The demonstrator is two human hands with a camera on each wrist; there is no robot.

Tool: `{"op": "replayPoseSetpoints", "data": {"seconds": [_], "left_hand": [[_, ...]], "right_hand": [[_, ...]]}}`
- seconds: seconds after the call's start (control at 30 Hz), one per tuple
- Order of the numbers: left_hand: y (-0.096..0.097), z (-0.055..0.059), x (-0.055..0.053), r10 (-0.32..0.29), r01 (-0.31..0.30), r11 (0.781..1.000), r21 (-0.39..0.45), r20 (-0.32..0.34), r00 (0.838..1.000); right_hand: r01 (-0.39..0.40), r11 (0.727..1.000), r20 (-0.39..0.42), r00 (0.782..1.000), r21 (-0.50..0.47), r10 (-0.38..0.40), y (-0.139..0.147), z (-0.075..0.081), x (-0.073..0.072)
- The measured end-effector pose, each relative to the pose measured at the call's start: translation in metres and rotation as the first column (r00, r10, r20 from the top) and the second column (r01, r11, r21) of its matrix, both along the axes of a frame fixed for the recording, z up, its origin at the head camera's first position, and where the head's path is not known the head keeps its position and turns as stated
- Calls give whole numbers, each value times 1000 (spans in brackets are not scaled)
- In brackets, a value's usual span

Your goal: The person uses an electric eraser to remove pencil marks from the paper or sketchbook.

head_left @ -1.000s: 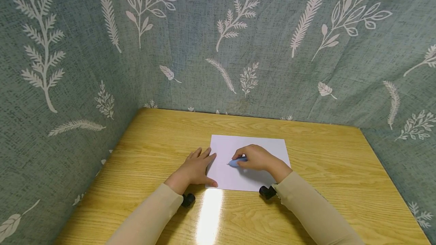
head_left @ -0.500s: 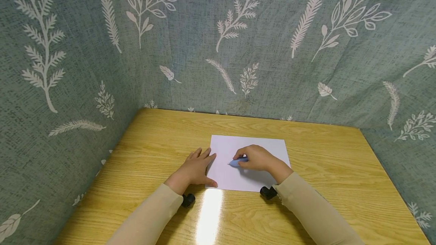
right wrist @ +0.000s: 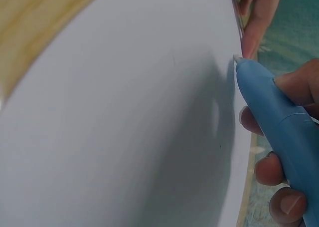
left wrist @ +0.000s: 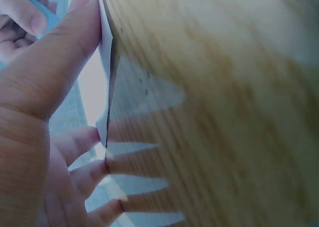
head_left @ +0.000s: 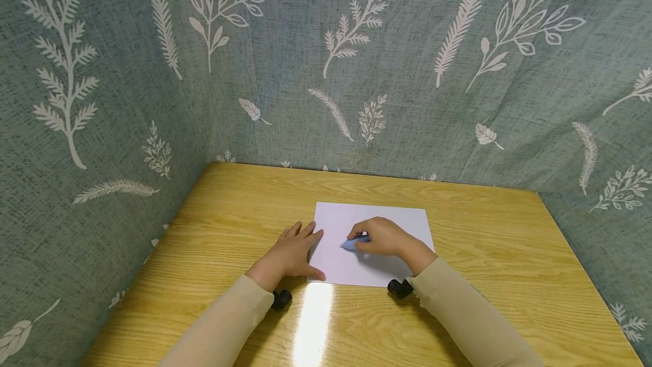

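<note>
A sheet of white paper (head_left: 331, 217) lies flat on the wooden table. My left hand (head_left: 291, 254) rests with spread fingers over its left edge; thumb and fingertips touch the sheet. Over the middle of the paper, my right hand (head_left: 384, 237) holds a thick blue pen (head_left: 354, 242), its narrow pale tip pointing left. The right wrist view shows thumb and fingers curled around the blue pen (right wrist: 279, 119), with the tip at or just above the paper (right wrist: 124, 62). I cannot tell whether it touches. A faint short mark (right wrist: 173, 56) shows on the sheet.
The wooden table (head_left: 244, 203) extends around the paper on all sides. Patterned green-blue cloth (head_left: 285, 61) hangs behind and along both sides. A bright light reflection (head_left: 313, 321) falls on the tabletop in front. Small black devices (head_left: 282, 300) sit at the wrists.
My right hand and the blue pen shifted very slightly right, then back left. The left hand and the paper have stayed still.
</note>
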State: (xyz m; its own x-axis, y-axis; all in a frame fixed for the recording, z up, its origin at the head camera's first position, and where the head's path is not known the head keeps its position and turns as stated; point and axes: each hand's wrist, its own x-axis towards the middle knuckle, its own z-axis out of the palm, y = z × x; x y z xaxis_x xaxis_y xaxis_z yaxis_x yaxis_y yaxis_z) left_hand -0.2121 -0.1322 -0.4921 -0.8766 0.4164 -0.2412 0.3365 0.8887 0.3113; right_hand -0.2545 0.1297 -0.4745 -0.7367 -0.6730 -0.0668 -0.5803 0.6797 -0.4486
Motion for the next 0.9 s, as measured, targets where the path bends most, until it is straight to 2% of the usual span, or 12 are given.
{"op": "replayPoseSetpoints", "data": {"seconds": [0.53,0.9], "left_hand": [[0,4,2,3,-3,1000,11,8,1000],[0,1,1,5,-5,1000,9,6,1000]], "right_hand": [[-11,1000,10,1000,-5,11,-3,1,0],[-18,1000,12,1000,-5,18,-6,4,2]]}}
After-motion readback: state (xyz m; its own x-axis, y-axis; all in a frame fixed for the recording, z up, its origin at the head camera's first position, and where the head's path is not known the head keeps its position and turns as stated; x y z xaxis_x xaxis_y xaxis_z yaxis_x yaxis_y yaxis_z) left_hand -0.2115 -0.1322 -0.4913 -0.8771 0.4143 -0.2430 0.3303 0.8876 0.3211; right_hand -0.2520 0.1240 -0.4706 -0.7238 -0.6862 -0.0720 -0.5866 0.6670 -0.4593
